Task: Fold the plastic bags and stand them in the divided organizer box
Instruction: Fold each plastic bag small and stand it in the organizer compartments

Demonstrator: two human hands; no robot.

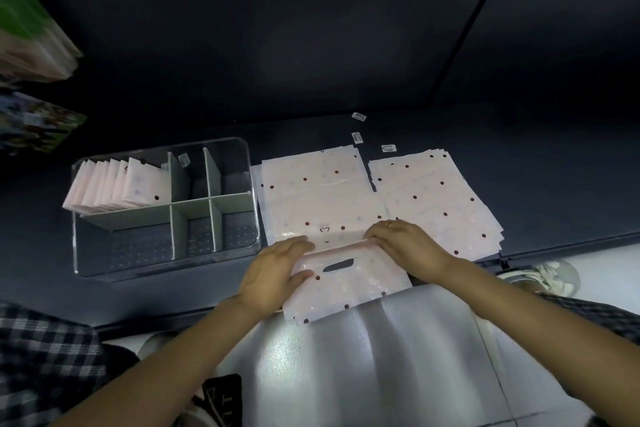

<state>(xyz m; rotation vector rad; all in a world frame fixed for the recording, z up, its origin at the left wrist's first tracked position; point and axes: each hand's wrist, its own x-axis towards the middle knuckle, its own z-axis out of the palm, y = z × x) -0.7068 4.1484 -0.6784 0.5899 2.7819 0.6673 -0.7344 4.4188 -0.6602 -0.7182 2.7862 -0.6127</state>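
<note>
Pale pink dotted plastic bag (346,282) lay crosswise at the near edge of the dark worktop (519,163), its fold between left hand (273,274) and right hand (407,248), both flat, pressing; clear divided organizer box (166,208) lay leftward, nearer the left hand.

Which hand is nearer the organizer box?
Left. The left hand lies just beside the organizer box at its near right corner; the right hand is farther right, across the bag.
</note>
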